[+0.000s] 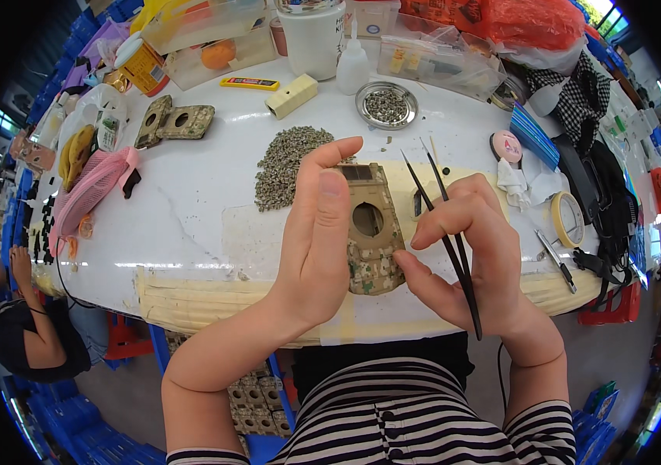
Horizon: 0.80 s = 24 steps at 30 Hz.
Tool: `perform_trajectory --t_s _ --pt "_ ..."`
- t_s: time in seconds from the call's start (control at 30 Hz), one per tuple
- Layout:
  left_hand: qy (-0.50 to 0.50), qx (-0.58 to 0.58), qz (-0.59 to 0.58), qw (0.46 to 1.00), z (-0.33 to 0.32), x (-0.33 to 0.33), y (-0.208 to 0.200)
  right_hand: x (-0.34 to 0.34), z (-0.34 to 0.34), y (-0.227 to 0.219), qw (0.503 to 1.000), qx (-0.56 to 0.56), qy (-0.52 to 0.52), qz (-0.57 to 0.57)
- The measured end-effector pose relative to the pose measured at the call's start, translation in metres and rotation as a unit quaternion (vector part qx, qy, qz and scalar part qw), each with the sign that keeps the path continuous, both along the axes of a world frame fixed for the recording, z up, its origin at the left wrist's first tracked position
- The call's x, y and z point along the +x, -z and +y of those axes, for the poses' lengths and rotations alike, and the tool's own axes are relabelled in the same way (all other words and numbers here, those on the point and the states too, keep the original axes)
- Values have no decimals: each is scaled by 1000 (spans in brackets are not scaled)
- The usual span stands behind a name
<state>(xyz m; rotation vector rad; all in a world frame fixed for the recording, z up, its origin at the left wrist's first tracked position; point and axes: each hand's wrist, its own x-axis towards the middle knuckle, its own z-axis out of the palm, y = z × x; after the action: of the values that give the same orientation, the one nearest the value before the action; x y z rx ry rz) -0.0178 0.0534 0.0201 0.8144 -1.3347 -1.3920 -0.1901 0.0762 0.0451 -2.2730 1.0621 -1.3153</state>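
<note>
- Camo panel (371, 232) w/ round hole: long axis 12–6, narrow end at 12.
- Left hand (316, 240) grips its side, fingers straight.
- Right hand (466, 260) pinches black tweezers (446, 232), tips at 11.

The surface (199, 194) is glossy white, edged with matt paper tape. The panel (373, 232) looks rough, studded with small chips. The tweezers (454, 248) are matt black; the dish (386, 105) is shiny metal.

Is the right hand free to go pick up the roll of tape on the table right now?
Probably not yet: the right hand holds black tweezers and pinches the camouflage panel. The tape roll itself lies uncovered just to its right.
</note>
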Motion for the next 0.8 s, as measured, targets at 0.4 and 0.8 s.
perform_trajectory --t_s 0.4,0.8 --pt "6 282 107 953 -16 7 2 -13 3 6 988 68 14 -137" --pt "8 294 115 949 -17 8 2 -20 1 14 991 69 -12 -114"
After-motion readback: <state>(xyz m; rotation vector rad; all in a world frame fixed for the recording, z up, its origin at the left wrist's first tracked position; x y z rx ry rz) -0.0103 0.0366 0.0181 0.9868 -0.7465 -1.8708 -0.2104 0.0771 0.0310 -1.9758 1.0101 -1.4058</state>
